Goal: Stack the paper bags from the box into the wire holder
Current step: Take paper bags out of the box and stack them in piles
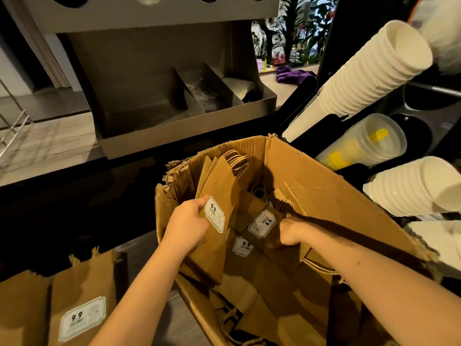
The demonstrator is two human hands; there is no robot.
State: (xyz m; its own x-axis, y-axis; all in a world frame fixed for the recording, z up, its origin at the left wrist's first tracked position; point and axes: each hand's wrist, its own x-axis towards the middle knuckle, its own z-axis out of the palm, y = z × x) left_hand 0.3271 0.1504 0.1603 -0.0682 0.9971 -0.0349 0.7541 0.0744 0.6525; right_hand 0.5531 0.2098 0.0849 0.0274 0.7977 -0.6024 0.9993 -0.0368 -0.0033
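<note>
Left hand gripping bags — right hand deeper

Bare left hand and right hand, bare forearms, a small dark mole on the right one.

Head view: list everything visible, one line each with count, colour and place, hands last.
cardboard box: one, brown, centre, open, torn rim.
loose paper bags: many, brown with white labels, inside the box.
held paper bags: a few, brown, raised at the box's left side.
standing paper bags: at least two, brown, lower left corner.
wire rack: one, grey, far left edge.
metal organiser: one, grey, above the box.
white cup stacks: at least two, white, right side.
clear cup stack: one, clear with yellow, between them.
purple cloth: one, purple, counter behind.
plants: several, green and pink, top background.
left hand: one, grips the held paper bags.
right hand: one, among the loose paper bags; grip hidden in shadow.
</note>
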